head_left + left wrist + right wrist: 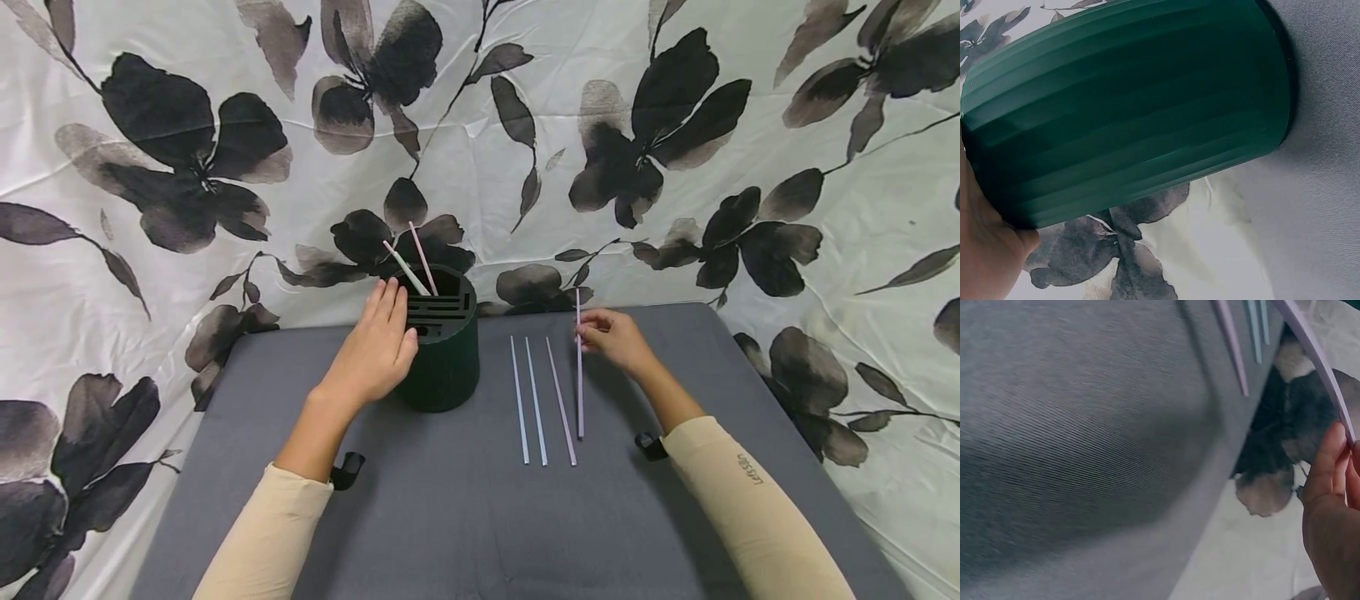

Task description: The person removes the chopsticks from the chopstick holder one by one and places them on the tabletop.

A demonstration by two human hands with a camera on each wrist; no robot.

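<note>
My right hand [611,337] pinches a thin lavender stick [580,392] near its far end, and the stick is raised off the table. In the right wrist view, fingertips and thumb meet on that stick [1319,353]. My left hand [372,337] rests with straight fingers on the rim of a dark green, ribbed round holder [442,375] with slots in its top. The holder's wall [1129,106] fills much of the left wrist view, the thumb at its rim. Two thin sticks, one white [407,268] and one pink [422,257], stand tilted in the holder.
Left of the held stick, another lavender stick [561,400] and two light blue sticks [519,400] lie side by side on the grey table [480,517]. A white cloth with dark flowers [480,150] hangs behind the table. Black straps [347,472] sit by the sleeve cuffs.
</note>
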